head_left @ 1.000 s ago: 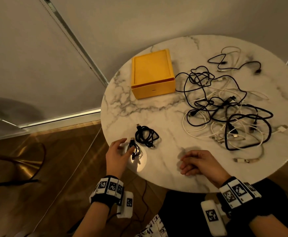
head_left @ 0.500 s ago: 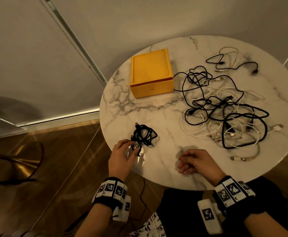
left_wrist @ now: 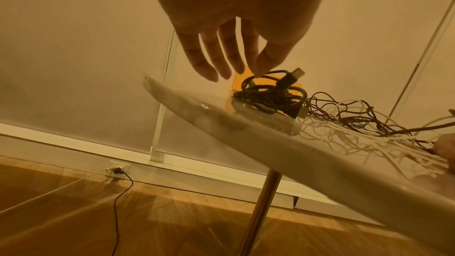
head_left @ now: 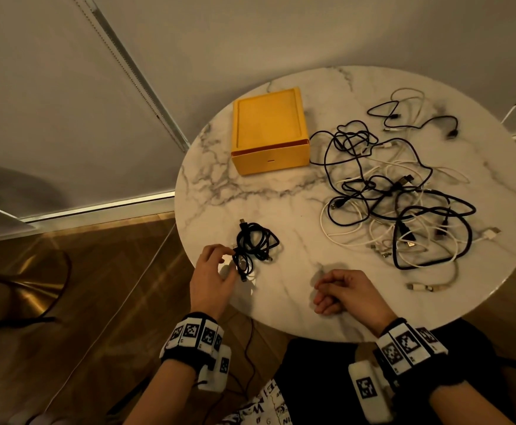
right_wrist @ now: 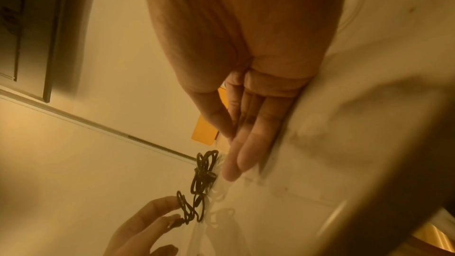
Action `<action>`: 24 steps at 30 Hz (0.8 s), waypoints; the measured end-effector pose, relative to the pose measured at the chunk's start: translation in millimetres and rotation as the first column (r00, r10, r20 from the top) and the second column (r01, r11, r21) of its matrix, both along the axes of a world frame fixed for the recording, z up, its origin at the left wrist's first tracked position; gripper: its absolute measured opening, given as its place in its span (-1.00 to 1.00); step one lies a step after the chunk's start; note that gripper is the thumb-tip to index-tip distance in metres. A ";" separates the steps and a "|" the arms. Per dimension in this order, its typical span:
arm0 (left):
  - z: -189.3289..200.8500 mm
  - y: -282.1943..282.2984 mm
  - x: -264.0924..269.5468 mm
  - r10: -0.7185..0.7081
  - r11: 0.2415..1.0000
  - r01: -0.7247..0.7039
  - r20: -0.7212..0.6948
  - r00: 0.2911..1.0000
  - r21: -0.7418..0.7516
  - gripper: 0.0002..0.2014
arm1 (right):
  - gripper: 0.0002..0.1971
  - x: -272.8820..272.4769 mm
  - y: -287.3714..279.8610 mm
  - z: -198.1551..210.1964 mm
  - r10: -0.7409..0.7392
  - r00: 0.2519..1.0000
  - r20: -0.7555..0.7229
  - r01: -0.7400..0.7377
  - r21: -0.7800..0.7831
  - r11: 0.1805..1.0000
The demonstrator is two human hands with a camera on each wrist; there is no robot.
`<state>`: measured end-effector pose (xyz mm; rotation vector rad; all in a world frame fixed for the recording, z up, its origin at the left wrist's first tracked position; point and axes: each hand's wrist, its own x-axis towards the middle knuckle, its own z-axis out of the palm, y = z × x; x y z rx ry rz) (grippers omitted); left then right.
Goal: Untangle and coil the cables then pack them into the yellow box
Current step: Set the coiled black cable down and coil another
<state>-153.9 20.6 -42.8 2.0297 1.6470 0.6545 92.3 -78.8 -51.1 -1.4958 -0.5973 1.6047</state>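
A yellow box (head_left: 269,130) stands shut at the back left of the round marble table (head_left: 281,194). Near the front left edge lies a coiled black cable (head_left: 256,239). A smaller black coil (head_left: 242,263) lies against it. My left hand (head_left: 229,259) reaches over the table edge, and its straight fingertips (right_wrist: 172,201) touch the small coil without gripping it. A tangle of black and white cables (head_left: 403,197) covers the right half of the table. My right hand (head_left: 324,296) rests on the table at the front, fingers loosely bent, holding nothing.
Two loose cables (head_left: 410,118) lie at the back right, apart from the tangle. A short white cable (head_left: 428,285) lies near the front right edge. Below are the table's metal leg (left_wrist: 261,211), a wooden floor and a wall socket (left_wrist: 118,169).
My left hand has carried the small coil away from the table edge and set it against the larger coil, and its fingers have loosened. The right hand has not moved.
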 end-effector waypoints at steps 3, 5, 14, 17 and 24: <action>-3.7 0.7 -7.8 -0.079 0.996 0.081 -0.059 0.995 0.031 -0.69 | -0.86 0.4 -0.9 -0.5 0.005 1.000 0.005 -0.005 0.002 1.000; -6.3 -1.9 -11.4 -0.152 0.987 0.160 -0.162 0.975 0.037 -0.61 | -0.86 -0.1 -1.3 -1.2 0.005 1.000 0.013 -0.005 0.005 1.000; -21.8 -9.0 -21.9 -0.338 0.928 0.373 -0.424 0.840 0.000 -0.62 | -0.84 -0.9 -1.9 -4.8 -0.006 1.000 0.021 0.006 0.031 1.000; -19.7 2.8 -21.5 -0.343 0.908 0.414 -0.458 0.820 0.059 -0.63 | -0.84 -1.0 -0.6 -6.2 -0.019 1.000 0.004 0.019 0.035 0.999; -13.3 15.2 -16.7 -0.342 0.893 0.434 -0.449 0.826 0.118 -0.64 | -0.84 -12.8 13.7 0.5 0.046 0.922 0.384 -0.129 0.194 0.973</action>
